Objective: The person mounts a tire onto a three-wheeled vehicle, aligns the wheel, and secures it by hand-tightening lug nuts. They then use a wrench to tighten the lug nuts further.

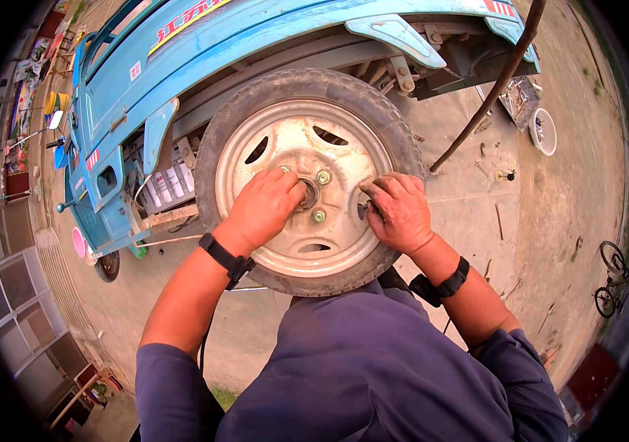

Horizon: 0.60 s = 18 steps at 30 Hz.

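Observation:
A wheel with a worn black tyre (230, 121) and a pale, rust-stained steel rim (292, 121) stands upright before me, beside the blue vehicle. Greenish lug nuts sit around its hub hole, including an upper nut (323, 177) and a lower nut (319, 216). My left hand (266, 202) lies over the left side of the hub, fingers bent and pressed together; whatever is under the fingertips is hidden. Over the right side of the rim, my right hand (400, 211) is closed, thumb and fingers drawn together at a dark slot. What it grips, if anything, is hidden.
The blue vehicle body (255, 48) spans the top, its frame exposed behind the wheel. A brown pole (492, 96) leans at the upper right. Beyond it are a white bucket (542, 132) and a metal tray (519, 102). A bicycle (612, 283) stands far right.

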Available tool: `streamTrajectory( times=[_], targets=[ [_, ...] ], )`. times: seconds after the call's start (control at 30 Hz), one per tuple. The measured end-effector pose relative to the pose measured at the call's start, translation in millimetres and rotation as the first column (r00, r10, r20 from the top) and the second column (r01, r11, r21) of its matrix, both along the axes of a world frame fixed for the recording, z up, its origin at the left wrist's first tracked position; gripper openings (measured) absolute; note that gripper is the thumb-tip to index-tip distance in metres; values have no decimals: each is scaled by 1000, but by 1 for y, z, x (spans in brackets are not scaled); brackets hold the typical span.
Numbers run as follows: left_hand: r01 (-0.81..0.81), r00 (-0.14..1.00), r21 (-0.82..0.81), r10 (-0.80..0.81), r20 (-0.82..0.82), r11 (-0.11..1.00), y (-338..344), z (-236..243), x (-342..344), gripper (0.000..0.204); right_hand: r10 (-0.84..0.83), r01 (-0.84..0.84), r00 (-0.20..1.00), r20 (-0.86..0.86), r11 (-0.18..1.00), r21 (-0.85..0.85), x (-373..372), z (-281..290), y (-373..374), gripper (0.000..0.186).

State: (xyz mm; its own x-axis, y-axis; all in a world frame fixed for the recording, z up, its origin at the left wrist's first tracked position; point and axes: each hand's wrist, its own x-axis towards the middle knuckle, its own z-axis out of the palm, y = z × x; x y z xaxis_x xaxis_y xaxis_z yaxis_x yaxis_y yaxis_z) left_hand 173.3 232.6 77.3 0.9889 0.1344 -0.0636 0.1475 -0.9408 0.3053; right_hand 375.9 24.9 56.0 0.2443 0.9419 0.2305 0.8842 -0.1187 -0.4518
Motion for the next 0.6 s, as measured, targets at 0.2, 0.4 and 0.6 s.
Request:
streamTrajectory(
  times=[0.2, 0.4, 0.6],
  targets=[
    [-365, 912, -130, 382, 147, 922, -18, -5, -28, 47, 25, -24, 1000, 10, 999, -29, -1, 5, 1, 41],
    [-835, 513, 3, 775, 369, 551, -13, -33, -115, 59, 198, -198, 980, -13, 975, -100, -14, 27, 30, 57],
    [-913, 288, -263, 949, 128, 312, -20, -60, -137, 75, 395, -384, 919, 2, 895, -225, -38, 20, 87, 54]
  ],
)
